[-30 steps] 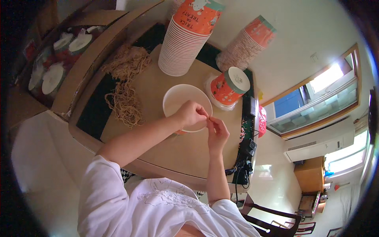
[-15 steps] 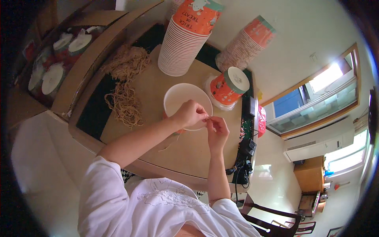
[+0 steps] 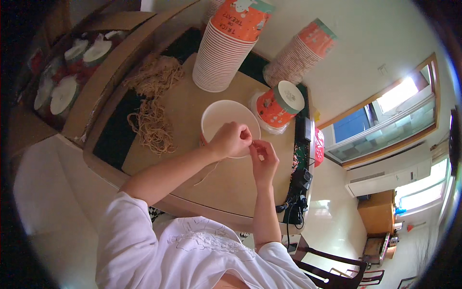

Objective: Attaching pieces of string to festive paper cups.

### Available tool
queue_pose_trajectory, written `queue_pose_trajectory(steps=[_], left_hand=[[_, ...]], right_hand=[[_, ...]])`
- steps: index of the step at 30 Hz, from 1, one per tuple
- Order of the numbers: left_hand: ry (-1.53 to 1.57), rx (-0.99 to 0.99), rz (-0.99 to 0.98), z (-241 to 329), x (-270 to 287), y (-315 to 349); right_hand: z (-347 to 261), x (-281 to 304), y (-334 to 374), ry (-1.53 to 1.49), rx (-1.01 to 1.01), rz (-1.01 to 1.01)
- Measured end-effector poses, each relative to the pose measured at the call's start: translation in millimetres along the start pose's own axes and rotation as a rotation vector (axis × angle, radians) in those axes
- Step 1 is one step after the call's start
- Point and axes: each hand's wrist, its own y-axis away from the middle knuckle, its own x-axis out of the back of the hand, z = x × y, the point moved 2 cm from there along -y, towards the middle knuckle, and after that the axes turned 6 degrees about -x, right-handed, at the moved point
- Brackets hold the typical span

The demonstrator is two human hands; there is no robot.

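The paper bucket [image 3: 224,115] has edged slightly far and right on the tabletop [image 3: 231,192]. Over its near-right rim, the left hand [image 3: 232,140] and right hand [image 3: 264,161] nearly meet, fingertips drawn together; I cannot tell what they grip.

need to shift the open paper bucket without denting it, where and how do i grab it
Probably best at the far-left rim, coming from above and the left, pinching lightly from inside and out. The paper bucket is open with its mouth facing up, so the edge can be straddled there, and nothing covers that stretch.
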Motion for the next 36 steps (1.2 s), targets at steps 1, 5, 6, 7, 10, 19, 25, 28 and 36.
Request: queue_pose_trajectory(steps=[1, 5, 6, 7, 10, 19, 25, 28, 36], left_hand=[[0.000, 0.001, 0.000, -1, 1, 0], [0.009, 0.020, 0.001, -1, 0, -1], [0.011, 0.018, 0.002, -2, -1, -1], [0.011, 0.017, 0.002, -2, -1, -1], [0.013, 0.020, 0.006, -4, -2, -1], [-0.010, 0.034, -0.025, -5, -3, -2], [-0.031, 0.011, -0.029, -4, -5, -3], [-0.005, 0.020, -0.040, -3, -4, -2], [-0.002, 0.036, -0.044, -4, -2, -2]], right_hand=[[-3, -1, 0, 0.009, 0.002, -0.017], [-3, 2, -1, -0.019, -0.018, -0.031], [-5, 2, -1, -0.013, -0.023, -0.036], [-6, 2, -2, -0.006, -0.029, -0.041], [-8, 3, -3, 0.073, -0.032, -0.064], [-13, 4, -5, 0.151, -0.030, -0.079], [-8, 3, -6, 0.154, -0.024, -0.097], [-7, 1, -5, 0.192, -0.006, -0.078], [-6, 2, 0, 0.145, -0.052, -0.068]])
